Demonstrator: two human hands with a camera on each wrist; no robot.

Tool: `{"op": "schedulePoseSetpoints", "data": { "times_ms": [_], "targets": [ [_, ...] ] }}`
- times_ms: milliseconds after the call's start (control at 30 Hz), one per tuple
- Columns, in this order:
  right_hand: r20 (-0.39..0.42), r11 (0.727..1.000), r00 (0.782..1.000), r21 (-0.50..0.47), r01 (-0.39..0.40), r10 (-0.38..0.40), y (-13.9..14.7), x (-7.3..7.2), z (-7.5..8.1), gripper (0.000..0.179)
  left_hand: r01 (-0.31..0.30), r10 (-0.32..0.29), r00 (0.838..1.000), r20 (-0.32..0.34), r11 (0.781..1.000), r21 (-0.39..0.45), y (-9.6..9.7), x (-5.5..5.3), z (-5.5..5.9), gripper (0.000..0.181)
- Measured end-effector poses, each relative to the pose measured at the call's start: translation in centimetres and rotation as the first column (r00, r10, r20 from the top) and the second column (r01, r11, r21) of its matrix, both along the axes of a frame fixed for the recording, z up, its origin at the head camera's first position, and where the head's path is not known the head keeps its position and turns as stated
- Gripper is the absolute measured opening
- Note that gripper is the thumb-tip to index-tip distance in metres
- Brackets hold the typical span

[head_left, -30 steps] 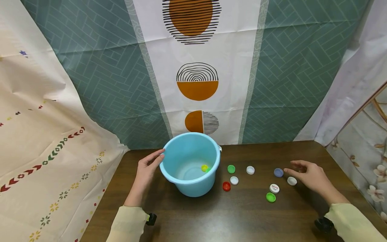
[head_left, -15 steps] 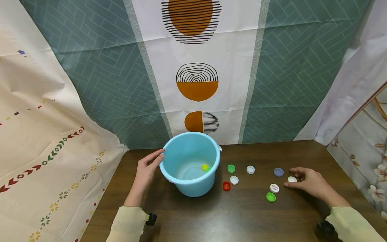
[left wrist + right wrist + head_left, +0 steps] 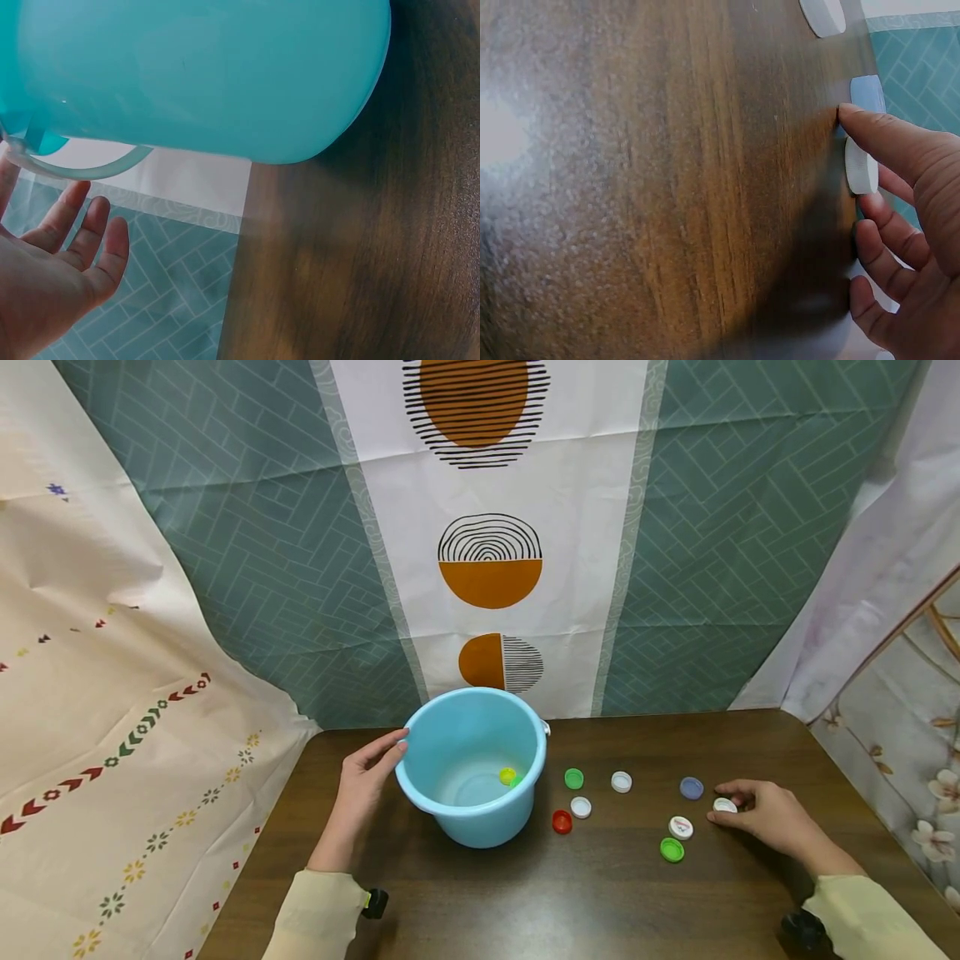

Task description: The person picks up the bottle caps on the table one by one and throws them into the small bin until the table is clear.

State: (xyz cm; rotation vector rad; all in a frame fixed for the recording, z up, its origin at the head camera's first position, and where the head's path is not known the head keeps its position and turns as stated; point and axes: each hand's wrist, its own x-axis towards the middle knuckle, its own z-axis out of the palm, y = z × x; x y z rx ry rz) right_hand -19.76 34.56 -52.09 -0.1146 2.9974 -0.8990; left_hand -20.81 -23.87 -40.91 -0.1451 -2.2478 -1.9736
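Observation:
A light blue bucket (image 3: 480, 835) stands on the dark wooden table. At its left rim my left hand (image 3: 365, 781) holds on with thumb and index finger. The other left fingers spread loosely below the bucket's pale handle (image 3: 97, 171) in the left wrist view. A yellow cap (image 3: 507, 776) and a green cap (image 3: 516, 782) lie inside the bucket. My right hand (image 3: 776, 818) rests low at the table's right, thumb and fingers around a white bottle cap (image 3: 724, 806). In the right wrist view, the thumb tip lies past that cap (image 3: 861, 165); a firm pinch is not visible.
Near the right hand lie a blue cap (image 3: 692, 787), a printed white cap (image 3: 680, 827) and a green cap (image 3: 672, 849). Beside the bucket are another green cap (image 3: 573, 778), a red cap (image 3: 562, 822) and two white caps (image 3: 621, 782). A patterned cloth (image 3: 487, 568) hangs behind the table.
My right hand has come down and nearer, from above the white bottle cap to around it at table level. The cap has stayed in place. The left hand and bucket have not moved.

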Motion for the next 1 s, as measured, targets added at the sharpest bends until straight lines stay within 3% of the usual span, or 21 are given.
{"op": "schedulePoseSetpoints", "data": {
  "times_ms": [367, 700, 1000],
  "targets": [
    [0.011, 1.000, 1.000, -0.014, 0.015, -0.015, 0.13, 0.20, 0.72, 0.066, -0.009, 0.009, 1.000, 0.001, 1.000, 0.002, -0.09, -0.03, -0.07, 0.035],
    [0.010, 1.000, 1.000, -0.008, 0.027, -0.027, 0.43, 0.24, 0.71, 0.051, -0.011, 0.011, 1.000, -0.009, 1.000, 0.004, 0.01, -0.08, 0.11, 0.035],
    [0.010, 0.999, 1.000, -0.035, 0.028, -0.028, 0.00, 0.28, 0.98, 0.050, -0.015, 0.015, 1.000, 0.001, 1.000, -0.002, 0.10, 0.04, 0.06, 0.035]
  ]
}}
